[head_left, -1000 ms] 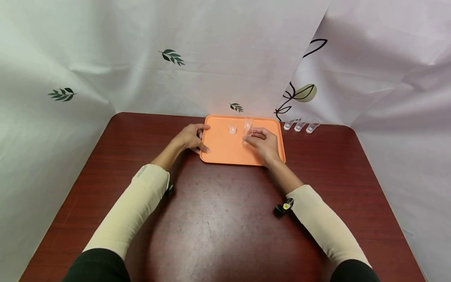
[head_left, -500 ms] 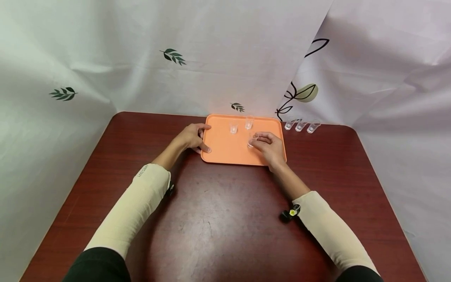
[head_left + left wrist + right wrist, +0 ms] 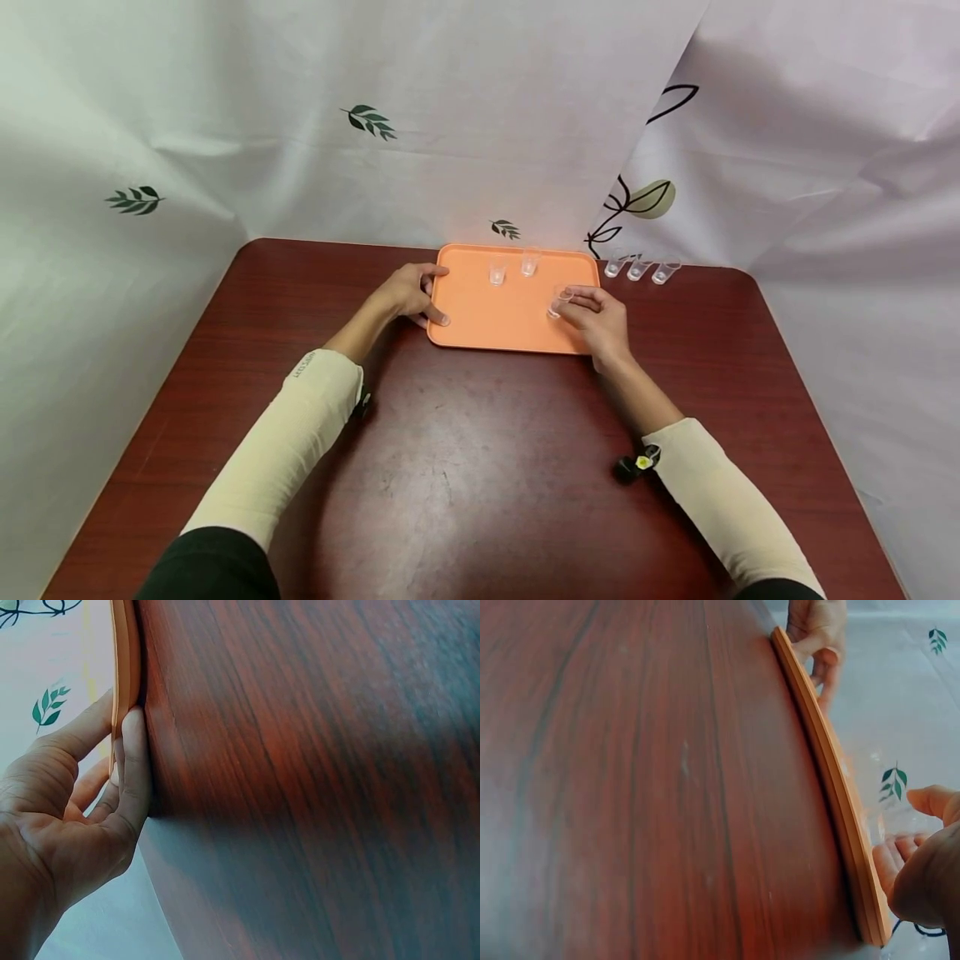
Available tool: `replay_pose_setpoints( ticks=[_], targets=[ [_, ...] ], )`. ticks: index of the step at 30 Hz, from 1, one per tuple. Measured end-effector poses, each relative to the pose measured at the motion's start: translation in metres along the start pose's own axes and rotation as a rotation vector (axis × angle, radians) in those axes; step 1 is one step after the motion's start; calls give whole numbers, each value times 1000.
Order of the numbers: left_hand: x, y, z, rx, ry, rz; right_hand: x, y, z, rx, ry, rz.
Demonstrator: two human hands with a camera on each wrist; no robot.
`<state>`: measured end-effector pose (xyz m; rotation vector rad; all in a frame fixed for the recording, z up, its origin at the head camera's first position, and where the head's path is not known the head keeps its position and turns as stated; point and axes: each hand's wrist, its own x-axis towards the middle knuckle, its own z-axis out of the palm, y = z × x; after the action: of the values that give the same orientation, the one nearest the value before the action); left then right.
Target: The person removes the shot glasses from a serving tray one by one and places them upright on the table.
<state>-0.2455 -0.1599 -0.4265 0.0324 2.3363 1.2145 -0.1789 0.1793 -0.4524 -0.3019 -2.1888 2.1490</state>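
An orange rectangular tray (image 3: 487, 321) lies at the back of the table. My left hand (image 3: 408, 292) grips its left edge; the left wrist view shows fingers and thumb around the tray rim (image 3: 126, 660). Between thumb and fingertips, my right hand (image 3: 606, 327) pinches a small clear plastic cup (image 3: 557, 307) over the tray's right part. Two similar cups, one left (image 3: 497, 272) and one farther back (image 3: 529, 263), stand upright on the tray. In the right wrist view the right hand (image 3: 926, 862) is beside the tray's front edge, partly cut off.
Right of the tray, three more clear cups stand in a row, the nearest to it a clear cup (image 3: 614, 265) and the farthest another cup (image 3: 663, 271). A pale leaf-patterned curtain (image 3: 450, 150) hangs right behind the dark red wooden table (image 3: 450, 467).
My right hand has moved the pinched cup rightward and slightly toward the front across the tray, away from the two standing cups. The left hand has stayed on the tray's edge.
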Motion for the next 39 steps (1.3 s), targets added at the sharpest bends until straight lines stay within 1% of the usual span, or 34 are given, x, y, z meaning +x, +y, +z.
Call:
replay_pose_setpoints(
  ticks=[7, 11, 18, 22, 27, 30, 35, 39],
  targets=[
    [0, -1, -1, 10, 0, -1, 6, -2, -15, 28, 39, 1],
    [1, 0, -1, 9, 0, -5, 12, -5, -26, 63, 76, -3],
    [3, 0, -2, 11, -9, -13, 23, -7, -44, 60, 144, -21],
    [2, -1, -2, 12, -14, -16, 29, -7, -53, 88, 181, -35],
    [0, -1, -2, 5, -12, -15, 36, -7, -60, 128, 190, -31],
    [-1, 0, -3, 4, -8, -8, 41, -6, -64, 117, 204, -15],
    [-2, 1, -2, -2, -12, 0, 45, -3, -69, 50, 230, 19],
    [-2, 2, -2, -8, -18, -2, 48, -2, -70, 22, 237, 28]
  ],
)
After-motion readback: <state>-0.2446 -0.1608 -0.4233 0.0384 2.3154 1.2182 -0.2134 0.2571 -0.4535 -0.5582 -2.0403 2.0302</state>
